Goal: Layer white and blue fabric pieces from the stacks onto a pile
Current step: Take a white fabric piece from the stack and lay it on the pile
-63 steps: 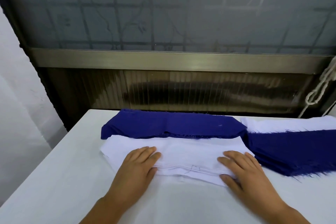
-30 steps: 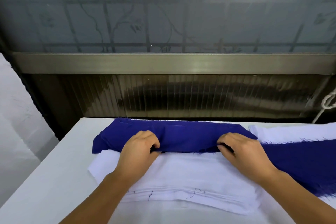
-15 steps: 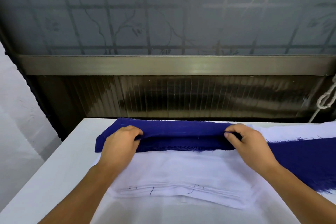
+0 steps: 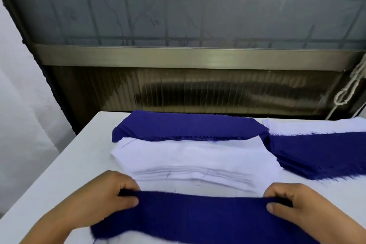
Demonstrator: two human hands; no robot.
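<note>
A blue fabric piece (image 4: 200, 216) is stretched across the near table edge. My left hand (image 4: 111, 196) pinches its left top corner and my right hand (image 4: 295, 202) pinches its right top corner. White fabric shows under its lower edge. Beyond it lies a stack of white pieces (image 4: 190, 156) with pen marks. Behind that sits a stack of blue pieces (image 4: 188, 127).
A second blue stack (image 4: 320, 154) lies at the right on white fabric (image 4: 316, 127). All of it sits on a white table (image 4: 65, 164). A window frame and ribbed panel stand behind the table. A knotted cord (image 4: 350, 89) hangs at the far right.
Both hands took one blue piece off the back blue stack and drew it toward me, over the white stack, to the near table edge.
</note>
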